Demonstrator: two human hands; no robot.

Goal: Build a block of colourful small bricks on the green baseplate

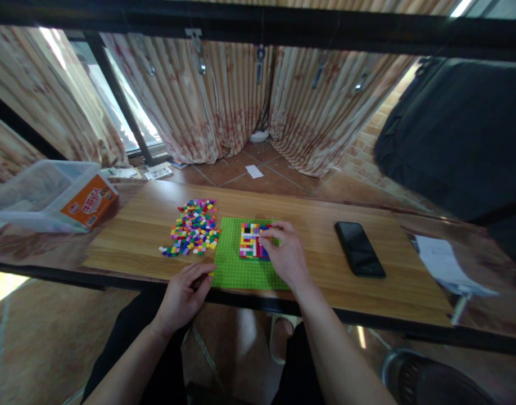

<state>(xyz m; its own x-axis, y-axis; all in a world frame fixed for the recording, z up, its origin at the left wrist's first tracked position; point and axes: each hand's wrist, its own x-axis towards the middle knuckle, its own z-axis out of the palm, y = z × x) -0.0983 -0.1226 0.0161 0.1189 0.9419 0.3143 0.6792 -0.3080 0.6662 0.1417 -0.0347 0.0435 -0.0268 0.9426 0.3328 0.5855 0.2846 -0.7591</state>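
A green baseplate [232, 273] lies near the table's front edge, bearing a compact block of multicoloured toy bricks [249, 242]. My right hand [285, 253] reaches over the right part of this block, its thumb and forefinger pinched just above the bricks; whatever sits between the fingertips is too small to make out. At the plate's lower left corner, my left hand [186, 292] is closed in a pinch, with a small yellow brick [211, 274] at its fingertips. A loose pile of small coloured bricks [194, 228] spreads over the wood left of the plate.
The wooden table [317, 225] also carries a black phone [359, 249] on the right. A clear plastic box [43, 194] with an orange label stands at the left. White papers [441, 261] lie off the right end. A dark bar crosses above, with hanging clips and curtains behind.
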